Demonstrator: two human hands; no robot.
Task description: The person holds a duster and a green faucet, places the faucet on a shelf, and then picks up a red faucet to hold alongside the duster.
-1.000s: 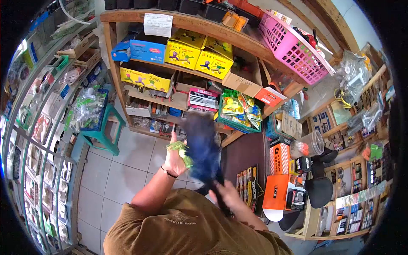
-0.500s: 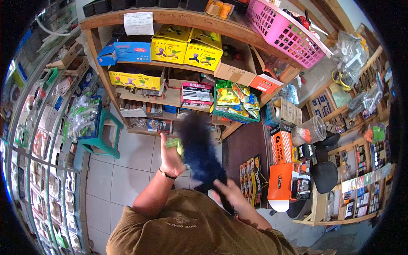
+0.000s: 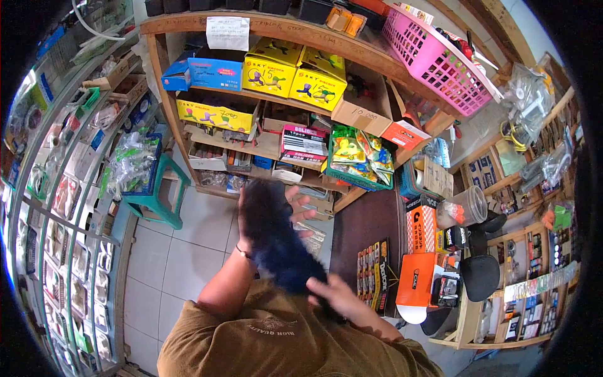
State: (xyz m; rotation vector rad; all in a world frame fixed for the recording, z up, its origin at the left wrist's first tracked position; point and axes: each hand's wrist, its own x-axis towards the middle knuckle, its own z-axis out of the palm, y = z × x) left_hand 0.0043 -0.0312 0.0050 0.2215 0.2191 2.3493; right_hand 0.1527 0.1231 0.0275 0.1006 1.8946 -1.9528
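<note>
My right hand is closed on the dark handle end of a feather duster, which has fluffy black and navy plumage. The duster reaches up and left across my left hand, covering its palm. Fingers of that hand show past the duster's right edge, spread apart, and the wrist has a thin dark band. Whether the yellow-green thing from the earlier frame still lies in the palm is hidden behind the feathers.
Ahead stands a wooden shelf with yellow boxes and a green basket of packets. A pink basket sits on top. Left are a glass case and a teal stool; right, an orange box.
The feather duster has swung left over my left palm, covering the yellow-green thing seen there before. My left hand's fingers now show on its right side. The view has shifted slightly.
</note>
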